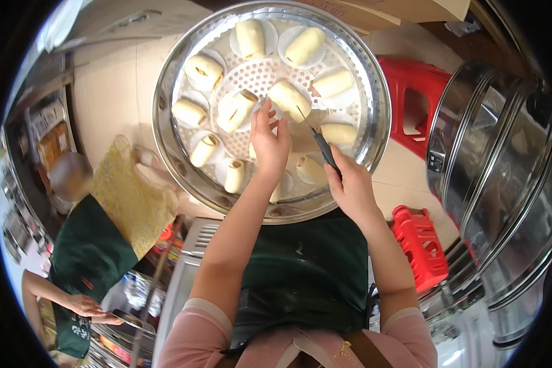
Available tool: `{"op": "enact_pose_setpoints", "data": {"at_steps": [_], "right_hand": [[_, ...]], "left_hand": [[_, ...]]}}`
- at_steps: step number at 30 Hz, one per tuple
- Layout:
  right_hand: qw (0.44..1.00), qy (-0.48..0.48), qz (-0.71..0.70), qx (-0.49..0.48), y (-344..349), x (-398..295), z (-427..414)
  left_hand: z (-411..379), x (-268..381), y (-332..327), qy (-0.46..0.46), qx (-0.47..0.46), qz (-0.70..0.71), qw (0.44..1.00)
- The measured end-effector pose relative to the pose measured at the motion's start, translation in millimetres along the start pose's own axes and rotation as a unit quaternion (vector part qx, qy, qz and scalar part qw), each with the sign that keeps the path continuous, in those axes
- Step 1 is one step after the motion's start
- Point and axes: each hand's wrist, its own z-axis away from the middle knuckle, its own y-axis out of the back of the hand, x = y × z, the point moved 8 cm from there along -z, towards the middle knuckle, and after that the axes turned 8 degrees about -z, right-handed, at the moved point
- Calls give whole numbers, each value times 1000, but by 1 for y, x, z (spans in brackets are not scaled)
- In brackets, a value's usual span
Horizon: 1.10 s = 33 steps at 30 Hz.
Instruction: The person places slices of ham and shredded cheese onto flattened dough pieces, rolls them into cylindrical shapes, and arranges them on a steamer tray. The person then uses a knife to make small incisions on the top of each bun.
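A round metal steamer tray [165,152] lies before me, holding several dough rolls on round white papers. My right hand [352,184] grips the black handle of a thin-bladed knife [324,147]. The blade's tip is at the top of a pale dough roll [290,99] near the tray's middle. Just left of that roll, my left hand [270,138] is raised with its fingers partly spread; I cannot tell whether it touches the roll. Beside it on the left lies a dough roll with a slit [236,112] and filling showing. Another slit roll [203,72] lies at the upper left.
Stacked metal steamer trays [492,156] stand at the right, near a red plastic stool [409,106] and another red plastic item [421,248]. Cardboard boxes [423,10] are at the top. At the left, a co-worker in a green apron [92,248] holds a phone [133,320].
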Motion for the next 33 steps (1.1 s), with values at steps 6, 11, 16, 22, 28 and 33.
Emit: {"op": "enact_pose_setpoints", "data": {"at_steps": [6, 11, 16, 22, 28, 33], "right_hand": [[998, 16, 12, -68, 1, 8, -26], [995, 10, 26, -95, -4, 10, -39], [992, 3, 10, -123, -4, 11, -43], [990, 27, 25, -136, -6, 10, -54], [987, 38, 52, -147, -9, 7, -62], [981, 19, 86, -174, -14, -2, -67]], "left_hand": [[17, 3, -10, 70, 51, 24, 996], [21, -4, -17, 76, 73, 36, 994], [28, -8, -23, 85, 119, 52, 988], [29, -8, -28, 55, 164, 36, 984], [28, -6, -31, 53, 170, 25, 984], [27, -6, -30, 61, 157, 19, 986]]}}
